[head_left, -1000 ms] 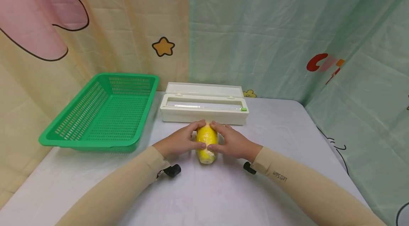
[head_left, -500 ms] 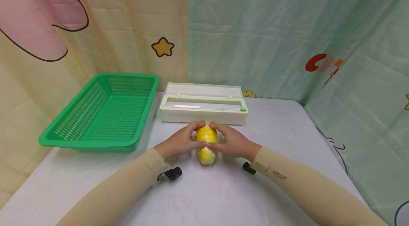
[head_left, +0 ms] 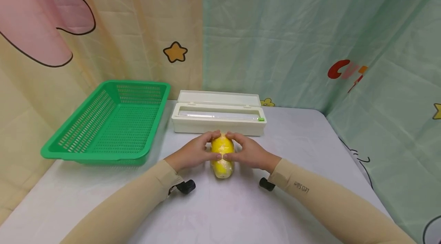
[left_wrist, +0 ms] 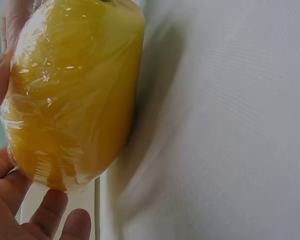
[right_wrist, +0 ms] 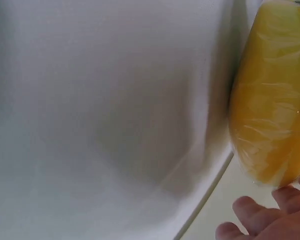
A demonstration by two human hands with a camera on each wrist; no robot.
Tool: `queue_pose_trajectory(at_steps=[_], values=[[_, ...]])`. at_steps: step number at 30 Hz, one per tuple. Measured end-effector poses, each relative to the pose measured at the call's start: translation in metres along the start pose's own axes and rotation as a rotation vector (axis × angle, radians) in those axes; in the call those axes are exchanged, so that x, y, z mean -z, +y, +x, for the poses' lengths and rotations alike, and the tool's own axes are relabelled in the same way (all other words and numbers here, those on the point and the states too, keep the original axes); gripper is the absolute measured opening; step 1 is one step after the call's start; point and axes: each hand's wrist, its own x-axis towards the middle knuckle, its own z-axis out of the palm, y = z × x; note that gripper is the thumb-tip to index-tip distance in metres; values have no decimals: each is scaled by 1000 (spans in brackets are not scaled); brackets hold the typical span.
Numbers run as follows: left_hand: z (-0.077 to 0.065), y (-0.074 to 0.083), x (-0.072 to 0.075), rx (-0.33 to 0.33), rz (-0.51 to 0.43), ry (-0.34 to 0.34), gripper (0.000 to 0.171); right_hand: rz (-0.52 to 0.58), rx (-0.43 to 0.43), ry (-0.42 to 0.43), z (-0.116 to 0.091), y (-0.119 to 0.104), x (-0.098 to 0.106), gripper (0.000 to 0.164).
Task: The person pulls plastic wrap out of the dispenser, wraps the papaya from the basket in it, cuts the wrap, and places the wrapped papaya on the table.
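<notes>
A yellow oblong fruit or vegetable [head_left: 222, 145], wrapped in clear cling film, lies on the white-covered table; its exact kind is unclear. My left hand [head_left: 195, 153] holds its left side, thumb on top and fingers at the far end. From the right, my right hand [head_left: 252, 153] holds it the same way, the two thumbs nearly meeting. In the left wrist view the film on the yellow piece [left_wrist: 75, 95] is wrinkled and shiny, with fingertips [left_wrist: 50, 210] at its far end. The right wrist view shows the yellow piece [right_wrist: 272, 95] partly cut off, above several fingers.
Just beyond the hands stands a long white cling film dispenser [head_left: 219, 125], its lid raised and a green slider [head_left: 261, 119] at the right of its bar. A green perforated basket [head_left: 138, 156] sits at the left. Patterned curtains [head_left: 262, 45] hang behind the table.
Both hands keep their hold on the yellow wrapped piece, which stays in place. The head view has shifted very slightly.
</notes>
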Motion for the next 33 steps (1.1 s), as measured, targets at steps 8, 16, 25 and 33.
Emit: queue_pose_trajectory(at_steps=[8, 16, 25, 33], values=[[0, 1, 1, 5, 1, 2, 77, 108, 1, -81, 0, 4, 8, 81], [-2, 6, -2, 15, 59, 12, 81, 135, -96, -65, -4, 5, 5, 73], [-5, 7, 0, 25, 108, 25, 85, -75, -82, -75, -7, 10, 3, 76], [-9, 10, 3, -11, 152, 34, 74, -192, -112, -91, -5, 9, -1, 98]])
